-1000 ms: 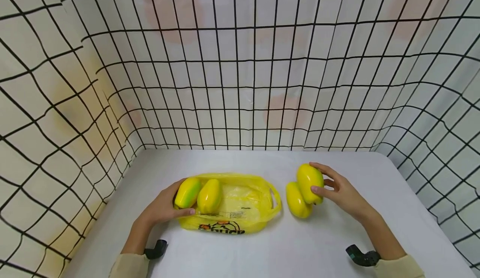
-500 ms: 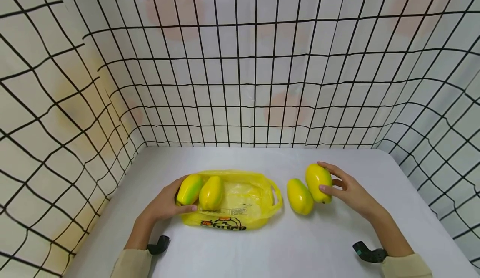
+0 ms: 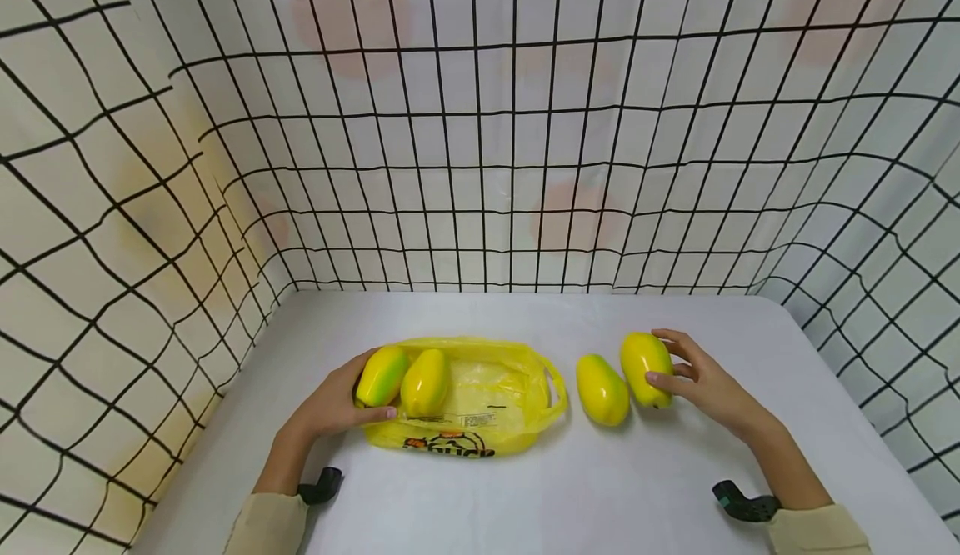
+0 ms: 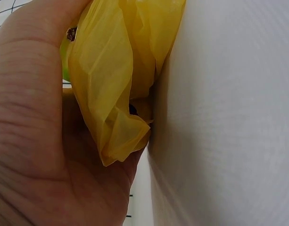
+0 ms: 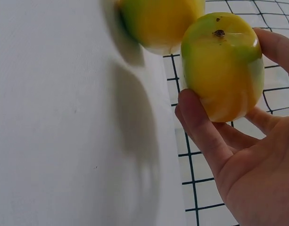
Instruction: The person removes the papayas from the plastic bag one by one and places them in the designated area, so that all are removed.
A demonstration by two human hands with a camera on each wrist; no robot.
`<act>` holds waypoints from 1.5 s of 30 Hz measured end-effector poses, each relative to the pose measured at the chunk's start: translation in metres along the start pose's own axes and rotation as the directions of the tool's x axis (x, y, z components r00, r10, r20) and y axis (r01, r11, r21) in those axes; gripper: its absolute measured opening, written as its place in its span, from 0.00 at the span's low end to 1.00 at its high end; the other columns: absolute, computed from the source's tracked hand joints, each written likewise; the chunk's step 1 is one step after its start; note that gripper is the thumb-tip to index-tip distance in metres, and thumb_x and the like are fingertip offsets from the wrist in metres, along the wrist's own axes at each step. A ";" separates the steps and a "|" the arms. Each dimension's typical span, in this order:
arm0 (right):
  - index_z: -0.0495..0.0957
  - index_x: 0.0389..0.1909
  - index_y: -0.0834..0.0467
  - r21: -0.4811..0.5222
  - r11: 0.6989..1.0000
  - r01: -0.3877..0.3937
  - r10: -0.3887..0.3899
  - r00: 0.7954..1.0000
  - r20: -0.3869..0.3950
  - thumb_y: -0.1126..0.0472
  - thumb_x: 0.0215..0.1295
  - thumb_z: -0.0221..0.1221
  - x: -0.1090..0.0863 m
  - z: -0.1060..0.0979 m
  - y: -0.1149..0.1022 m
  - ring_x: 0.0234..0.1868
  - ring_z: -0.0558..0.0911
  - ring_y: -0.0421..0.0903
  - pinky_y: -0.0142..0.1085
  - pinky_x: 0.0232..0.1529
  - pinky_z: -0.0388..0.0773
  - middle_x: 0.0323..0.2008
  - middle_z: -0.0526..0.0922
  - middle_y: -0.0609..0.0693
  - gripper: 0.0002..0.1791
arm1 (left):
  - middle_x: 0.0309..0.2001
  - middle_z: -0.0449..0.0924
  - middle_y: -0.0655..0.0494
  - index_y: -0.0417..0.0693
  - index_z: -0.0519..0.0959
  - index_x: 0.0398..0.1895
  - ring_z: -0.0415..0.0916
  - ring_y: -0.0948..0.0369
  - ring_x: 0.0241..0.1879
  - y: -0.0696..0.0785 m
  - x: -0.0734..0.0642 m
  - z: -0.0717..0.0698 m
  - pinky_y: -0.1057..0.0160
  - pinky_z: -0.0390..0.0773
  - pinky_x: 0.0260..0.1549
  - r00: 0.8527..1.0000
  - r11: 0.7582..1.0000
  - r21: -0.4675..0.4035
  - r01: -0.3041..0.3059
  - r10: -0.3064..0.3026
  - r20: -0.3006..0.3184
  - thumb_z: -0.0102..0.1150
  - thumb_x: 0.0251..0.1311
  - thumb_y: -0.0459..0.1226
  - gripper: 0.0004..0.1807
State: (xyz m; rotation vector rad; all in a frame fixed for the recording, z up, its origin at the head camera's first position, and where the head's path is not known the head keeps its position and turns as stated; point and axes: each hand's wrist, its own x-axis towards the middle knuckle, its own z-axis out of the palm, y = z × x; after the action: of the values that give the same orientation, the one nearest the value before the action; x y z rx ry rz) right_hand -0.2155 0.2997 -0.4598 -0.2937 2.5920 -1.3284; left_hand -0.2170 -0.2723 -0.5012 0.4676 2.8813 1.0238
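My left hand [image 3: 330,401] curls round the left end of a yellow plastic bag [image 3: 510,422], thumb along its front side. Two yellow-green mangoes lie in the bag: the left mango [image 3: 382,376] sits against this hand, the other mango [image 3: 425,382] right beside it. In the left wrist view, thin bag plastic [image 4: 104,80] bunches up inside the palm. My right hand [image 3: 701,380] holds a third mango [image 3: 645,367] between thumb and fingers, raised off the table with its shadow below. Just left of it, a further mango [image 3: 602,390] rests on the table.
The white table [image 3: 540,505] carries everything. White walls with a black grid [image 3: 495,138] enclose its back and sides. The bag's handle loop [image 3: 557,388] reaches toward the loose mango. Each wrist wears a black camera mount [image 3: 742,503].
My right hand has moved right with its mango, away from the loose mango it overlapped before; a gap now shows between them. The left hand still holds the bag.
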 end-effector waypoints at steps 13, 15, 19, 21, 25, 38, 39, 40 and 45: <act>0.50 0.74 0.43 -0.039 0.999 -0.008 0.010 0.999 0.043 0.40 0.65 0.57 0.008 0.007 0.013 0.63 0.68 0.66 0.55 0.49 0.76 0.74 0.53 0.58 0.41 | 0.49 0.73 0.72 0.72 0.59 0.69 0.72 0.66 0.44 0.002 -0.001 0.000 0.55 0.74 0.50 1.000 0.999 0.012 0.030 -0.030 0.006 0.69 0.36 0.68 0.52; 0.50 0.74 0.43 -0.048 0.999 -0.018 0.020 0.998 0.052 0.39 0.64 0.58 0.008 0.010 0.014 0.64 0.67 0.67 0.56 0.49 0.76 0.73 0.53 0.58 0.42 | 0.49 0.73 0.72 0.72 0.59 0.69 0.72 0.66 0.43 0.001 -0.001 0.000 0.56 0.74 0.49 1.000 0.999 0.015 0.029 -0.029 0.007 0.69 0.36 0.68 0.52; 0.51 0.74 0.43 -0.070 0.997 -0.030 0.034 0.998 0.057 0.38 0.63 0.59 0.008 0.015 0.014 0.64 0.66 0.67 0.56 0.48 0.76 0.73 0.55 0.57 0.43 | 0.48 0.73 0.72 0.74 0.59 0.68 0.72 0.65 0.43 -0.001 0.000 0.002 0.56 0.74 0.48 1.000 1.000 0.007 0.023 -0.023 0.011 0.69 0.36 0.68 0.51; 0.51 0.73 0.42 -0.089 0.995 -0.038 0.043 0.998 0.051 0.37 0.62 0.59 0.008 0.017 0.013 0.64 0.67 0.65 0.54 0.48 0.76 0.72 0.56 0.57 0.43 | 0.48 0.73 0.72 0.73 0.59 0.68 0.72 0.65 0.43 -0.002 0.000 0.002 0.56 0.74 0.48 1.000 1.000 0.003 0.019 -0.019 0.011 0.69 0.36 0.68 0.51; 0.53 0.72 0.42 -0.126 0.991 -0.037 0.042 0.998 0.038 0.35 0.59 0.60 0.008 0.021 0.010 0.62 0.69 0.64 0.53 0.46 0.77 0.71 0.59 0.57 0.44 | 0.49 0.73 0.72 0.73 0.59 0.68 0.72 0.65 0.43 -0.002 0.000 0.002 0.56 0.74 0.49 1.000 1.000 0.002 0.018 -0.018 0.006 0.70 0.36 0.67 0.52; 0.53 0.73 0.46 -0.152 0.988 -0.032 0.035 0.999 0.021 0.33 0.58 0.60 0.009 0.027 0.004 0.64 0.68 0.63 0.57 0.52 0.75 0.71 0.59 0.56 0.47 | 0.48 0.73 0.71 0.71 0.59 0.69 0.72 0.64 0.43 -0.001 -0.002 0.000 0.56 0.74 0.47 1.000 1.000 0.000 0.019 -0.019 0.005 0.70 0.37 0.67 0.52; 0.52 0.74 0.46 -0.153 0.988 -0.034 0.038 0.999 0.024 0.33 0.58 0.60 0.009 0.027 0.003 0.64 0.68 0.64 0.57 0.52 0.75 0.72 0.59 0.56 0.47 | 0.48 0.73 0.70 0.71 0.59 0.69 0.72 0.64 0.42 -0.001 -0.002 0.000 0.56 0.74 0.46 1.000 1.000 -0.002 0.018 -0.018 0.004 0.70 0.37 0.66 0.52; 0.52 0.74 0.46 -0.153 0.987 -0.039 0.044 0.999 0.026 0.33 0.58 0.60 0.009 0.027 0.003 0.64 0.68 0.64 0.57 0.52 0.75 0.72 0.59 0.56 0.47 | 0.48 0.73 0.70 0.71 0.59 0.69 0.72 0.63 0.42 -0.001 -0.002 0.000 0.56 0.74 0.46 1.000 1.000 -0.004 0.018 -0.018 0.004 0.70 0.37 0.66 0.52; 0.50 0.74 0.47 -0.143 0.988 -0.059 0.066 0.997 0.046 0.34 0.60 0.59 0.007 0.026 0.003 0.63 0.69 0.66 0.57 0.52 0.75 0.71 0.60 0.59 0.47 | 0.49 0.73 0.71 0.71 0.59 0.69 0.72 0.64 0.43 0.000 -0.002 0.000 0.56 0.74 0.48 1.000 1.000 -0.002 0.018 -0.018 0.008 0.70 0.38 0.66 0.52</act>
State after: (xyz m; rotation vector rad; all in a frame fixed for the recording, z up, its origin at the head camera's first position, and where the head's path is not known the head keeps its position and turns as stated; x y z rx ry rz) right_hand -0.2151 0.2790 -0.4777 -0.2626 2.6347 -1.1048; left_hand -0.2147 -0.2732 -0.5009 0.4432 2.8721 1.0201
